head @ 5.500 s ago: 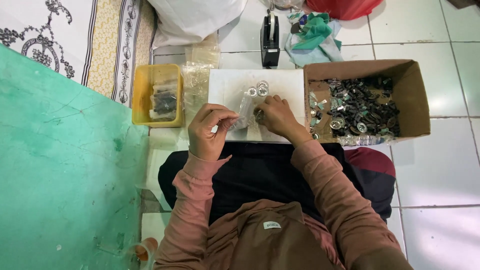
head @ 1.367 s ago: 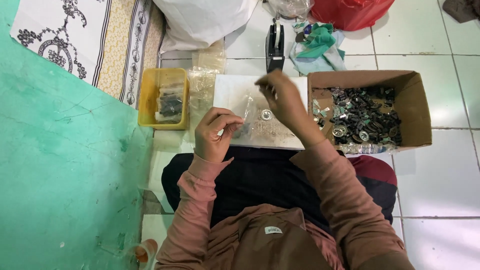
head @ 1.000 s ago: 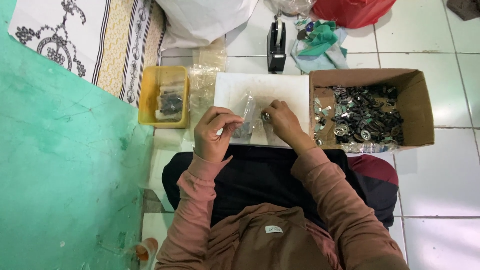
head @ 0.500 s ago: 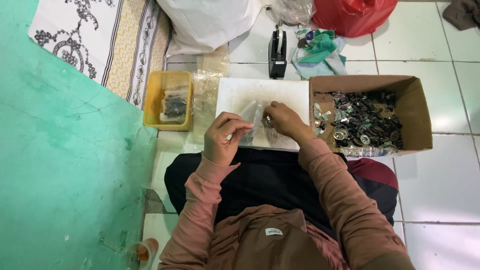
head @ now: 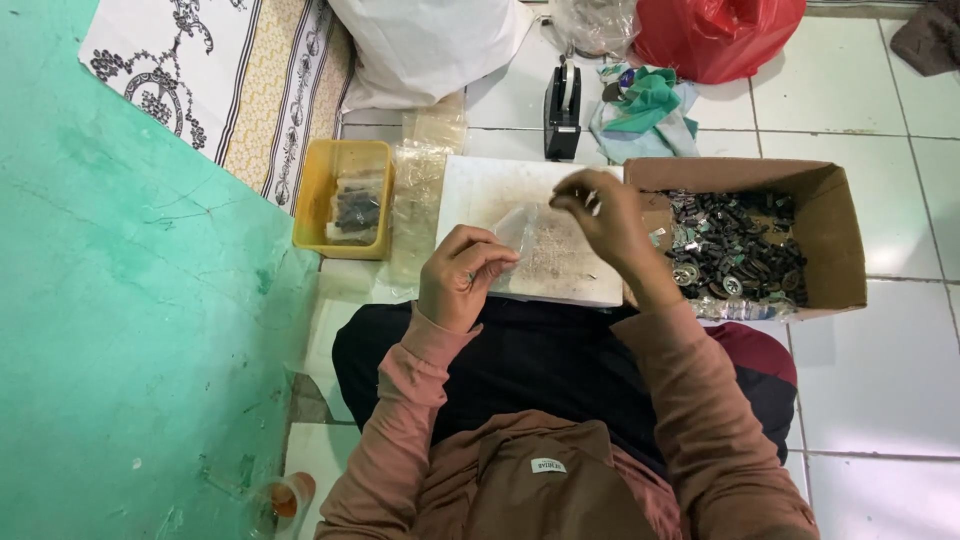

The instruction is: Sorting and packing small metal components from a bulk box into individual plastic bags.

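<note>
Clear plastic bag (head: pixel 518 232): light, limp, slippery; best pinched at mouth. Left hand (head: pixel 462 278) clamped on it; right hand (head: pixel 600 215) fingertips together, contents unclear, above white board (head: pixel 480 185).

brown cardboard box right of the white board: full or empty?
Partly full: small dark and silvery metal parts cover the brown cardboard box floor; flaps open.

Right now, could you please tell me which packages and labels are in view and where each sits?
Small clear plastic bag: held by the left hand.
Brown cardboard box: right, holding small metal parts.
Yellow plastic tray: left of the white board.
Red plastic bag: top.
Small white garment label: on the clothing.
</note>
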